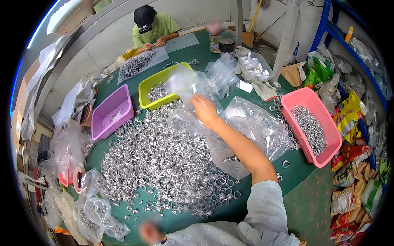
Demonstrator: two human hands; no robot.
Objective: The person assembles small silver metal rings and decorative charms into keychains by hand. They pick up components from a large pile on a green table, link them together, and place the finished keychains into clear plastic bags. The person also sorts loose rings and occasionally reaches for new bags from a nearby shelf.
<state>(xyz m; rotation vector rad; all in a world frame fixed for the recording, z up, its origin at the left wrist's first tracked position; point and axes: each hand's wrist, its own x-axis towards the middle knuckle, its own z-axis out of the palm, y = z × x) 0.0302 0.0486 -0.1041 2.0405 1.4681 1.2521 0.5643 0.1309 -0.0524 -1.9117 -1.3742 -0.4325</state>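
My right hand (204,108) reaches across the table, its fingers closed on a clear plastic bag (183,81). The bag lies partly over the yellow-green basket (144,91), which has silver rings inside. Below my right hand spreads a large pile of loose silver metal rings (160,151). More clear plastic bags (262,127) lie beside my right forearm. At the lower edge, near the pile's front, my left hand (151,233) shows only as a blurred patch by the sleeve; its fingers cannot be made out.
An empty purple basket (113,110) stands left of the pile. A pink basket (314,131) of rings sits at the right table edge. Across the table a person (158,33) handles small pieces beside a grey heap (137,63). A dark-lidded jar (227,46) stands near a white bag (253,67).
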